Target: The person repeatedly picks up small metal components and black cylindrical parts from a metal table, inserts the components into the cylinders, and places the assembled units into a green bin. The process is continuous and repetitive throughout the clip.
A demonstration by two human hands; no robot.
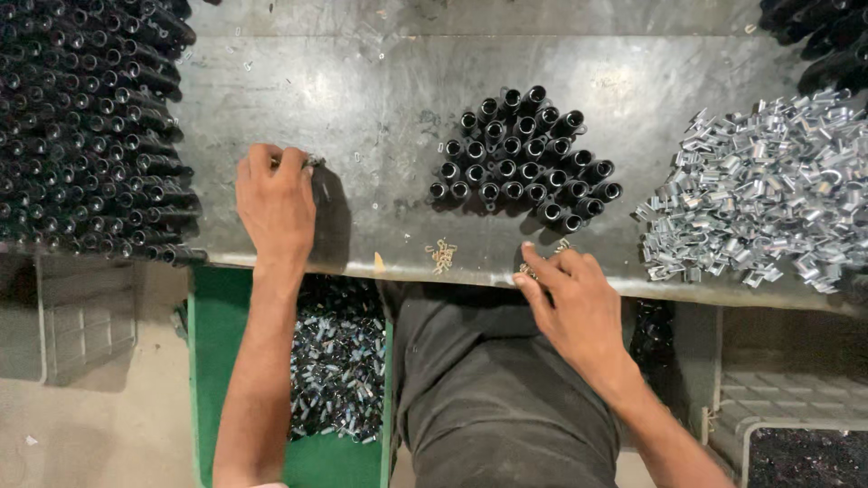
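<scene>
Right hand (579, 303) beside clips (542, 262) (small, metal)

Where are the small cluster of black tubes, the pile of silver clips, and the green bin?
cluster of black tubes (524, 163), head view, middle of cluster.
pile of silver clips (759, 190), head view, centre of heap.
green bin (215, 334), head view, left wall.

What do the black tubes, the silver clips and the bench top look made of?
Black tubes: hollow, dark semi-gloss with soft highlights; plastic or coated metal, can't tell which.
Silver clips: bright, folded sheet pieces with sharp glints; likely zinc-plated steel.
Bench top: dull grey sheet metal, scuffed and stained, edge folded down at the front.
</scene>
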